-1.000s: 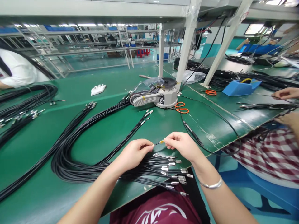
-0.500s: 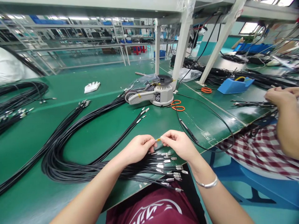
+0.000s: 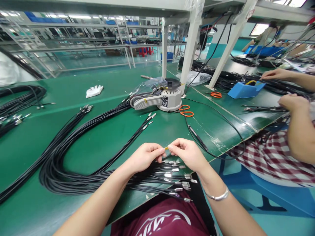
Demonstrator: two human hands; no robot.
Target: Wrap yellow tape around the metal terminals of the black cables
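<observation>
Both of my hands meet just above the near edge of the green bench. My left hand (image 3: 144,158) pinches the end of a thin black cable. My right hand (image 3: 187,153) pinches the same cable end from the other side, where a small yellow piece (image 3: 166,148) shows between the fingertips. Right under my hands lies a bundle of black cables (image 3: 98,178) with metal tips (image 3: 180,182) fanned out toward me. A silver bracelet (image 3: 218,196) is on my right wrist.
A grey tape dispenser (image 3: 164,98) stands mid-bench with orange scissors (image 3: 185,110) beside it. A white glove (image 3: 94,91) lies farther back. More cable bundles (image 3: 22,98) lie at left. A person in a checked shirt (image 3: 270,157) works at right near a blue holder (image 3: 244,89).
My fingertips have closed in on each other, so less of the yellow piece shows. The person at right has reached one hand out toward the blue holder.
</observation>
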